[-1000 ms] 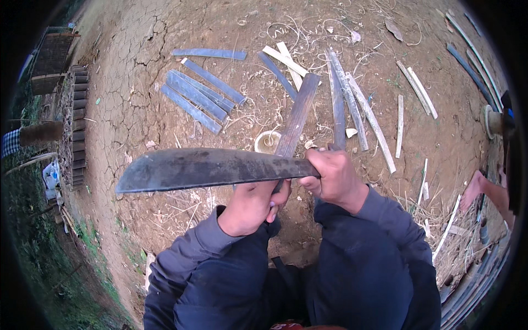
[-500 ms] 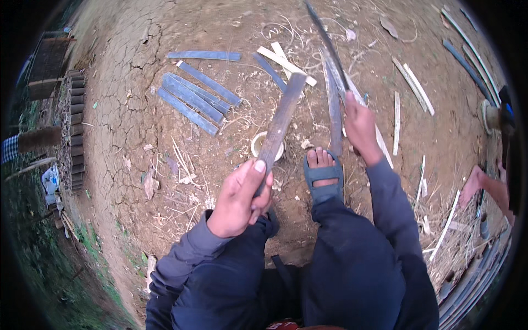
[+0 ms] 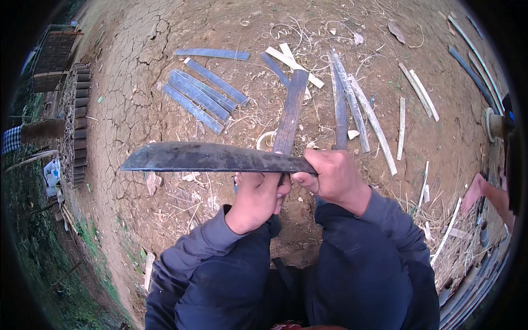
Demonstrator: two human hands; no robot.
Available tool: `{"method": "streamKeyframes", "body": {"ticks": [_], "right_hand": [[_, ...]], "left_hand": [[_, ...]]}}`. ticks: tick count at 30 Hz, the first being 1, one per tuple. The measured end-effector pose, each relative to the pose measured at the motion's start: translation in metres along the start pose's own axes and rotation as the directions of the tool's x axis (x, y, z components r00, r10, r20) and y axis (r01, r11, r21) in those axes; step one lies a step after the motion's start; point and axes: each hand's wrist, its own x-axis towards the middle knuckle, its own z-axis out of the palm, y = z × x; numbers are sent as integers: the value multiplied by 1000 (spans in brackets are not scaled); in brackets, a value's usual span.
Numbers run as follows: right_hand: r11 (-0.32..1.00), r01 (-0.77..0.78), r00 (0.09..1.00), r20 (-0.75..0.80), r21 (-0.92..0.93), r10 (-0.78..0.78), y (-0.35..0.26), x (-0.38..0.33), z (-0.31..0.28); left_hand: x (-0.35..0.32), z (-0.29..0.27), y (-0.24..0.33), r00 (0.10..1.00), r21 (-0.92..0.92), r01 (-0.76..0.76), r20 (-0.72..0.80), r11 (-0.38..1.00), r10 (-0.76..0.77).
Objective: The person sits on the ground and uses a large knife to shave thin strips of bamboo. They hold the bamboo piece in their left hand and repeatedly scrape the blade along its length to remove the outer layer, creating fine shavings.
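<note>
My right hand [image 3: 334,179] grips the handle of a long dark machete [image 3: 212,158], whose blade lies level and points left across the view. My left hand [image 3: 257,199] holds the near end of a flat bamboo strip [image 3: 290,111] that runs up and away from me over the dirt. The blade crosses the strip just above my left hand. Both hands sit close together above my knees in dark trousers.
Cut bamboo strips [image 3: 201,93] lie in a bluish group on the cracked dirt at upper left, with paler slats [image 3: 363,113] and curled shavings at the right. A stack of slats [image 3: 75,122] stands at the left edge. Another person's foot [image 3: 474,193] shows at the right.
My right hand has swung the machete down from pointing up and away to lying level across the strip, next to my left hand. My sandalled foot is now hidden.
</note>
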Motion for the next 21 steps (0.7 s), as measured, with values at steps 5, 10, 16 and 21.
{"method": "streamKeyframes", "body": {"ticks": [5,10,16,21], "right_hand": [[998,-52,998,-33,47,53,11,0,8],[984,-134,989,-51,117,141,11,-5,8],[1000,-22,997,-77,-9,22,28,1,7],[943,-302,936,-144,138,321,54,11,4]], "left_hand": [[-4,0,3,999,-59,33,24,998,-32],[-7,-4,2,998,-13,41,39,999,-40],[-9,-4,11,997,-100,80,-4,992,-81],[-4,-10,8,982,-255,177,116,951,-151]]}}
